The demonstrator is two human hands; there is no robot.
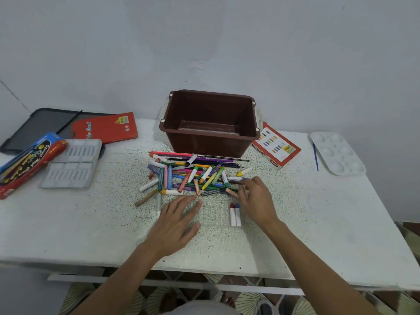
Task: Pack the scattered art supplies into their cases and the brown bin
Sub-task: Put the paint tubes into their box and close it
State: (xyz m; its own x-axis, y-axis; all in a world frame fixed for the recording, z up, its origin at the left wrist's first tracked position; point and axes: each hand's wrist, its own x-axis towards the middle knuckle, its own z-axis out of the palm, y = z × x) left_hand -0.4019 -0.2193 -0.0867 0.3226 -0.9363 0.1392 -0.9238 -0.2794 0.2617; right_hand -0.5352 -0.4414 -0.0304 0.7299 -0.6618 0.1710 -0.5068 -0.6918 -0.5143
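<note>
My left hand (175,221) lies flat with straight fingers on a clear plastic tray (213,214) near me, and presses it so it does not slide. My right hand (255,198) is at the near right edge of the crayon pile (193,176). Its fingers are curled, but I cannot tell if they already pinch a crayon.

The pile is in the middle of the speckled white table (91,223), between the tray and the brown bin (204,142), which stands at the far side. 2 crayons (235,214) with white wrappers already lie side by side at the right end of the tray.

I judge the crayons to be light, short and waxy. They probably break if I bend them, and the round ones roll easily. It seems best to take each one at the paper wrapper in the middle, with thumb and 2 fingers. The long pencils (204,159) at the far edge of the pile look stiff and thin, good to gather as a bundle. The tray looks thin, ribbed and a little flexible. The bin is of hard smooth plastic with deep walls.

At the left are 2 grey moulded trays (77,162), at the right a pastel box (276,146) of cardboard and a white palette (336,153)
</note>
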